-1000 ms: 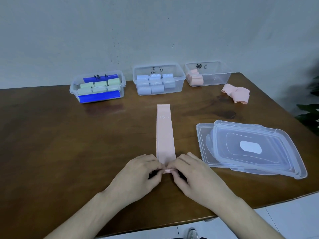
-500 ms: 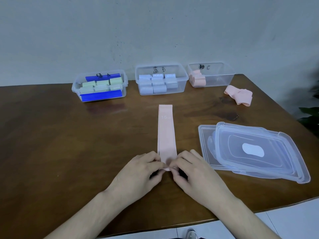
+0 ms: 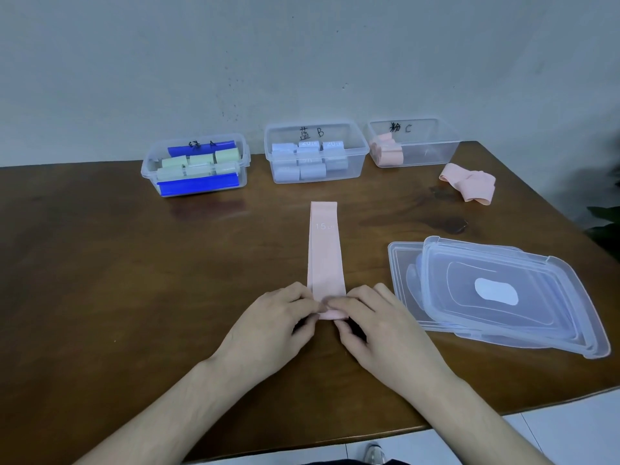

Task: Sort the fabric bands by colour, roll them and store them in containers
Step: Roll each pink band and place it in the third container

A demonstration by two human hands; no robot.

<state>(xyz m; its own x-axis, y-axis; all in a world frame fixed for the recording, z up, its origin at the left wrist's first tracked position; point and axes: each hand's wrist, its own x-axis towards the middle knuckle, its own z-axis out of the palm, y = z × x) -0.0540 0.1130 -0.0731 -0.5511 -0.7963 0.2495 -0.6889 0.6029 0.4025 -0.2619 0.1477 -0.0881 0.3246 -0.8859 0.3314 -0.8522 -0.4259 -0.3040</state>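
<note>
Pink band [image 3: 324,250] is lying flat on the table [image 3: 100,280], lengthwise away from the person — near end rolled up. Left hand [image 3: 268,327] and right hand [image 3: 385,330] are both pinching that small roll, fingers curled on it. Green box [image 3: 196,167], blue box [image 3: 315,152], pink box [image 3: 414,142] are sitting at the back; lids [image 3: 503,297] on the right, loose pink bands [image 3: 469,182] behind them.

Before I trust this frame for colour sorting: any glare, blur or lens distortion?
Head view: soft, even light, colours read clearly; faint sheen on the stacked clear lids; wide-angle bowing curves the table edge; both hands, left hand and right hand, and the pink band look sharp.
</note>
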